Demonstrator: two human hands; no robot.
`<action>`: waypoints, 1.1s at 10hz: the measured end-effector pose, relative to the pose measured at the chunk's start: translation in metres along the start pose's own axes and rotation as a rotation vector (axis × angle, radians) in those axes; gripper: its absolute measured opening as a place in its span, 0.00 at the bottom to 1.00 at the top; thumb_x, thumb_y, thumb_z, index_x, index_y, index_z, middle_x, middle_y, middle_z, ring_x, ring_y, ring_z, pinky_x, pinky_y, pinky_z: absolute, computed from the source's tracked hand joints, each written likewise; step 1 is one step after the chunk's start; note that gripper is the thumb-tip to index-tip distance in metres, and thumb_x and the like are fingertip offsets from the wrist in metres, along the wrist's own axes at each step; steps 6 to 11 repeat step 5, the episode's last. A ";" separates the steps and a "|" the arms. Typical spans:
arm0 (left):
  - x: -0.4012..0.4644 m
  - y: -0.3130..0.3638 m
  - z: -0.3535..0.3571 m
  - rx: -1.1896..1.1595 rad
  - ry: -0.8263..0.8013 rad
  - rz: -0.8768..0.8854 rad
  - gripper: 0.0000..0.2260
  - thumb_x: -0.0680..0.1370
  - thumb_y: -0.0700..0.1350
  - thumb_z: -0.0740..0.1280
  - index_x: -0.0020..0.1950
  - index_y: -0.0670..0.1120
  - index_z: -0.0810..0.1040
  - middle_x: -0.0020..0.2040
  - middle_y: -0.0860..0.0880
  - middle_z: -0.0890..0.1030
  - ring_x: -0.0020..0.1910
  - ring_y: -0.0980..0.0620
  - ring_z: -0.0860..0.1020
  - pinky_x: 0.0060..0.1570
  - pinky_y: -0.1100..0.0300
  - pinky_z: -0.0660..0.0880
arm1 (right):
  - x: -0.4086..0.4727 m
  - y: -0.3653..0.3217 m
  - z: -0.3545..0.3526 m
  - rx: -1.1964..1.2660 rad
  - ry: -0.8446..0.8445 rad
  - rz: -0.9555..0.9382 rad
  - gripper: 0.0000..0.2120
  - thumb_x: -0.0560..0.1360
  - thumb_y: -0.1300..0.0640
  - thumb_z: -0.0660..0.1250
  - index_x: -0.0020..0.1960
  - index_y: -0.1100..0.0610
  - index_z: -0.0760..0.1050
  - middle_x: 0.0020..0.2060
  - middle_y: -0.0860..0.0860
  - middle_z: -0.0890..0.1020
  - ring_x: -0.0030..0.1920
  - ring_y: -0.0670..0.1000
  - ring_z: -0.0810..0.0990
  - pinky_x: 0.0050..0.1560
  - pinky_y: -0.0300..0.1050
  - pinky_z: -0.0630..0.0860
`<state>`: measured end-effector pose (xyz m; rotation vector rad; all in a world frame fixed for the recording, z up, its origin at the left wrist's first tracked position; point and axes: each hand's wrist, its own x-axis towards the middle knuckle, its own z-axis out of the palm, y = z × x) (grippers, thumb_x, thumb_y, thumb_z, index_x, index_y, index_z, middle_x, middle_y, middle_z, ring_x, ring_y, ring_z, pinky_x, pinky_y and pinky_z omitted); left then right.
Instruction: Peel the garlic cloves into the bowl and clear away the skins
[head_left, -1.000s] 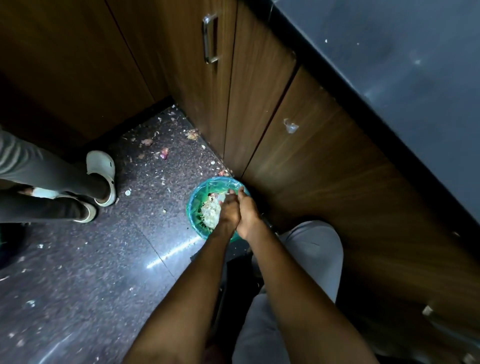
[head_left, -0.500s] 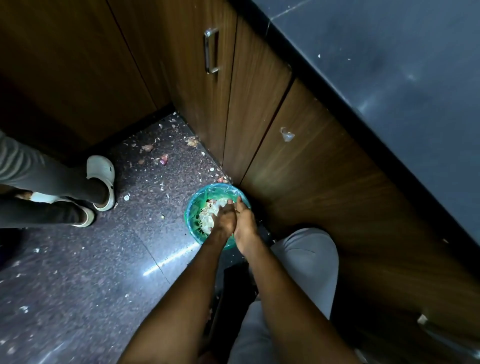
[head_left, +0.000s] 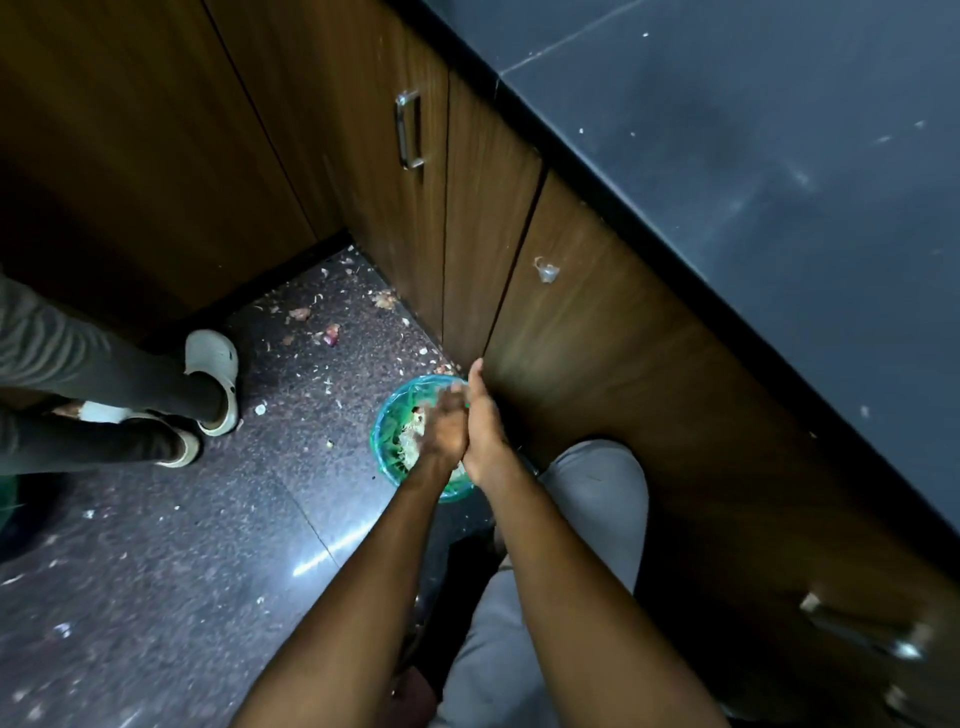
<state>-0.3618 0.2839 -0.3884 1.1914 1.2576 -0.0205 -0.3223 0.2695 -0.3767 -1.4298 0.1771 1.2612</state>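
Palms pressed together over the bin (head_left: 387, 421), down on the floor (head_left: 208, 571) at the cabinet (head_left: 597, 364) foot. Right hand (head_left: 483, 415) flat, fingers straight and together, pointing to 12 o'clock. Left hand (head_left: 447, 421) blurred against it; fingers' lie impossible to tell. Skins (head_left: 408, 441) heaped pale inside the bin. Risk: rubbing off-centre, toward the 3 o'clock rim, likely sheds flakes past it to join the scraps (head_left: 322, 322) at 11 o'clock.

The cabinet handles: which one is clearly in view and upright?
The silver handle high on the door by the corner stands vertical and sharp. The other handle, low at the right, is blurred and slanted.
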 end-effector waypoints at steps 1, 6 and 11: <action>0.016 -0.004 -0.009 0.174 0.196 -0.001 0.29 0.85 0.62 0.48 0.76 0.47 0.71 0.75 0.37 0.72 0.75 0.34 0.69 0.74 0.37 0.65 | -0.017 -0.005 -0.013 -0.256 0.022 -0.223 0.13 0.84 0.49 0.65 0.51 0.55 0.85 0.52 0.55 0.87 0.53 0.51 0.84 0.70 0.57 0.76; -0.178 0.140 0.022 0.014 0.498 0.665 0.24 0.88 0.55 0.52 0.68 0.41 0.79 0.69 0.39 0.79 0.73 0.40 0.73 0.73 0.48 0.66 | -0.187 -0.133 -0.071 -0.929 0.455 -1.276 0.17 0.83 0.53 0.60 0.65 0.57 0.82 0.58 0.54 0.86 0.58 0.56 0.84 0.59 0.53 0.80; -0.178 0.140 0.022 0.014 0.498 0.665 0.24 0.88 0.55 0.52 0.68 0.41 0.79 0.69 0.39 0.79 0.73 0.40 0.73 0.73 0.48 0.66 | -0.187 -0.133 -0.071 -0.929 0.455 -1.276 0.17 0.83 0.53 0.60 0.65 0.57 0.82 0.58 0.54 0.86 0.58 0.56 0.84 0.59 0.53 0.80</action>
